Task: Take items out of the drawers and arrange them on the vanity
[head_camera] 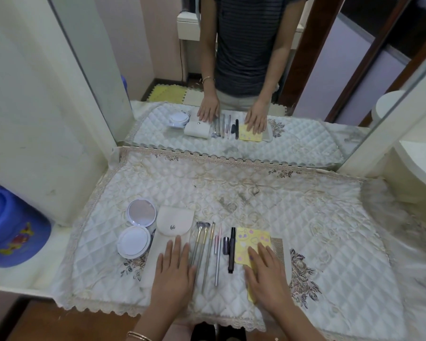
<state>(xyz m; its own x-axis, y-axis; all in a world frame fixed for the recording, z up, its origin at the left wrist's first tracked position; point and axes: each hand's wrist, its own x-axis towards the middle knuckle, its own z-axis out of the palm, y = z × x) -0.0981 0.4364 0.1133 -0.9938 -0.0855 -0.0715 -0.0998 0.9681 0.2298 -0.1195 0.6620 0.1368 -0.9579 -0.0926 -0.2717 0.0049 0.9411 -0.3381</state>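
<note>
The left hand [175, 264] lies flat on the lower part of the cream pouch [174, 225], fingers straight and released, grasping nothing. The right hand [268, 274] is spread flat as well, pressing on the near half of the yellow card [251, 238]. Its outer fingers lie over the comb [277, 242] just beside the card's right edge. Between the hands a row of items lies in parallel on the quilted cloth [256, 200]: several brushes [203, 225], a thin pink stick [220, 231], a silver pen [217, 267], a short dark piece [226, 245] that may be a cap, and a black pen [232, 252] against the card's left edge. Left of the pouch an open compact [134, 243] rests near the cloth's left border, its mirrored lid toward the back. The whole row sits in the front left part of the cloth; the back half, up to the mirror [231, 70], and the right side show plain quilting. The cloth's lace hem hangs over the front edge of the vanity [22, 276]. A blue tub [10, 227] stands beyond the vanity's left edge.
</note>
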